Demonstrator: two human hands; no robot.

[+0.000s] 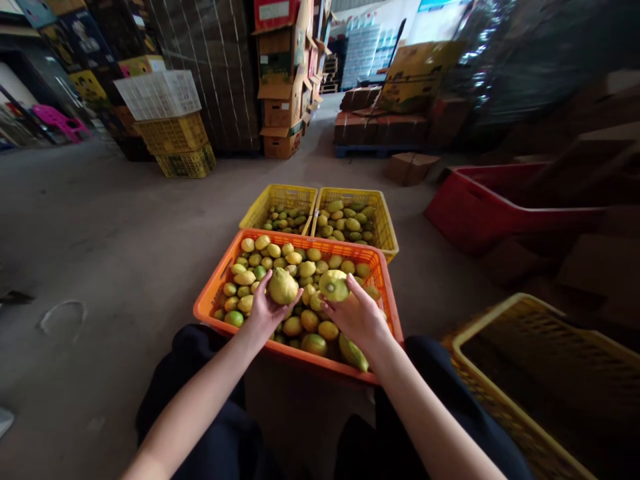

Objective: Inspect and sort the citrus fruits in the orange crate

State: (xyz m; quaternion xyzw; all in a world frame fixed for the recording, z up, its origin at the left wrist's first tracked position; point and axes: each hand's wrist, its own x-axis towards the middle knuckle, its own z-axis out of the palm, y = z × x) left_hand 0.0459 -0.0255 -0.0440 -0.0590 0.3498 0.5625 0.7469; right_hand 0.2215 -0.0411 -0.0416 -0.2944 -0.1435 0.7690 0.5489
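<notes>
Over an orange crate full of yellow and green lemons, both my hands hold fruit. My left hand is closed around a large, knobbly yellow lemon. In my right hand is a yellow-green lemon, one end turned towards me. The two lemons are held apart, side by side. Below my right wrist, a long green fruit lies along the crate's near side. A bright green lemon rests near the left front corner. My right forearm hides part of the crate's right side.
Two yellow crates with more fruit stand just behind the orange one. At right are a red bin and another yellow crate. Stacked baskets, cardboard boxes and a loaded pallet stand farther back.
</notes>
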